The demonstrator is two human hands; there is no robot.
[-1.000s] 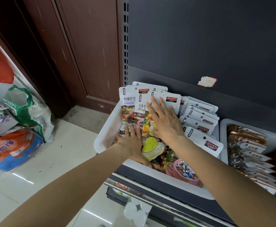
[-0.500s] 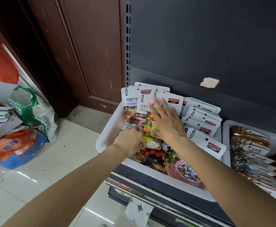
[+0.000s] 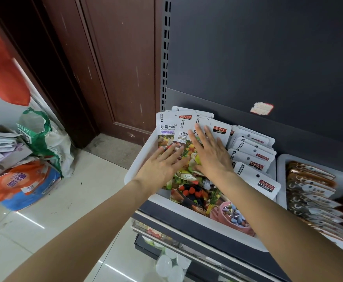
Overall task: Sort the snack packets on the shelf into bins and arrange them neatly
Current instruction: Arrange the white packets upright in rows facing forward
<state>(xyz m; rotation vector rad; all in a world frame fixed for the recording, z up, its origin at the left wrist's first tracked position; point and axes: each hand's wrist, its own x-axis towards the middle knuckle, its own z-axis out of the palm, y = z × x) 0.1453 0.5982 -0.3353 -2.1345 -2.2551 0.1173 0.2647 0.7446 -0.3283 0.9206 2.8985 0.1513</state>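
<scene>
Both hands, left hand [image 3: 162,165] and right hand [image 3: 211,155], lay flat, fingers straight and gripping nothing, on the leaning snack packets [image 3: 189,159] in the white bin [image 3: 138,165]; even downward pressure was advisable to square the row.

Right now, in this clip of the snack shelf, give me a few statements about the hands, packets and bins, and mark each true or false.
1. Both hands lie flat on packets in the white plastic bin. True: the left hand and the right hand rest with straight fingers on the white printed snack packets.
2. The right hand lifts a packet clear of the bin. False: it presses on the pile and grips nothing.
3. The neighbouring grey bin on the right holds brown and gold packets. True.
4. The brown wooden door stands to the right of the shelf. False: it is on the left.
5. The white bin holds no packets. False: rows of them fill it.
</scene>
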